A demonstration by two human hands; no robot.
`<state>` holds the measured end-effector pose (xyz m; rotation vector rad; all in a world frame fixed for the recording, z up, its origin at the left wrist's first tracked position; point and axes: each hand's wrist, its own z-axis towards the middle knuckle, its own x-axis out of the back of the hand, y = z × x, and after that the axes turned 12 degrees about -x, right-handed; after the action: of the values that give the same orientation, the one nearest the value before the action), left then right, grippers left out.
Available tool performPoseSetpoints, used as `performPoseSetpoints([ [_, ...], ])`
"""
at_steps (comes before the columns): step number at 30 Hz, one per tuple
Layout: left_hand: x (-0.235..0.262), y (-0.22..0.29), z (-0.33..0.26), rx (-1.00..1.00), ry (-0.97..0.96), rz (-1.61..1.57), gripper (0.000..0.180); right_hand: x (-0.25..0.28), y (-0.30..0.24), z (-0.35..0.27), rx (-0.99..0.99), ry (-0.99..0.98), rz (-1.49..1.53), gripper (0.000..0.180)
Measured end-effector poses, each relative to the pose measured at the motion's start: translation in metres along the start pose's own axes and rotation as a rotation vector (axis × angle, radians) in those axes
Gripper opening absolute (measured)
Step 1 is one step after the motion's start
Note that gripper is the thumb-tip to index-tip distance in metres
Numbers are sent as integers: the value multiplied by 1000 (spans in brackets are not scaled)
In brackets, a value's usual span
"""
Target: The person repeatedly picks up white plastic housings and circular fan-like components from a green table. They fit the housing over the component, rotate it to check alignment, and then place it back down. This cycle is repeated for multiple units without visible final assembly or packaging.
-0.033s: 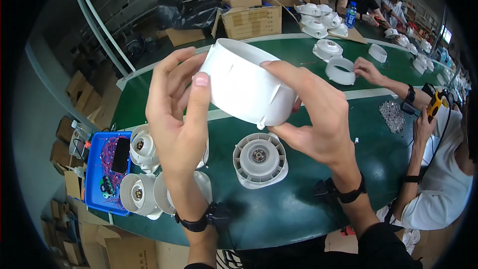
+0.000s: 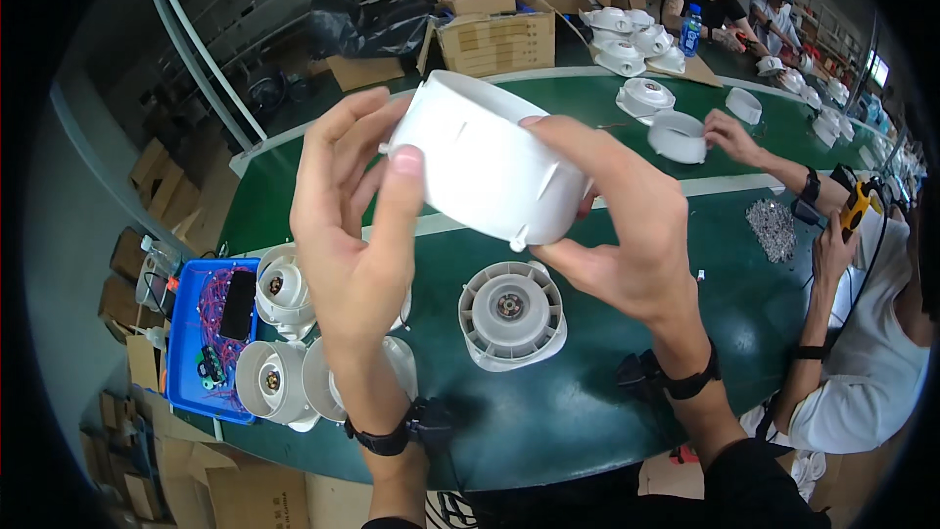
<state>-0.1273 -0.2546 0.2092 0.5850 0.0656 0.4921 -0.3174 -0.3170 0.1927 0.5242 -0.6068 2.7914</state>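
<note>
Over the green workbench [image 2: 607, 392], my left hand [image 2: 345, 225] and right hand [image 2: 632, 225] grip 1 white plastic ring [image 2: 480, 171], raised beyond the finned round housing [image 2: 510, 313]; it looks light, stiff, perhaps slippery, best held by opposite walls.

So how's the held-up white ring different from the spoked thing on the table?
The white ring is held tilted by left hand and right hand; the spoked thing sits on the green table. The ring shows mainly its side; the spoked thing its top. Both look round.
</note>
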Motion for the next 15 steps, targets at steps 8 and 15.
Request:
performPoseSetpoints([
  [8,0,-6,1,39,20,-115,37,5,6,3,-36,-25,63,68],
  [15,-2,-17,-3,211,-63,-415,77,-2,20,-3,-32,-31,163,74],
])
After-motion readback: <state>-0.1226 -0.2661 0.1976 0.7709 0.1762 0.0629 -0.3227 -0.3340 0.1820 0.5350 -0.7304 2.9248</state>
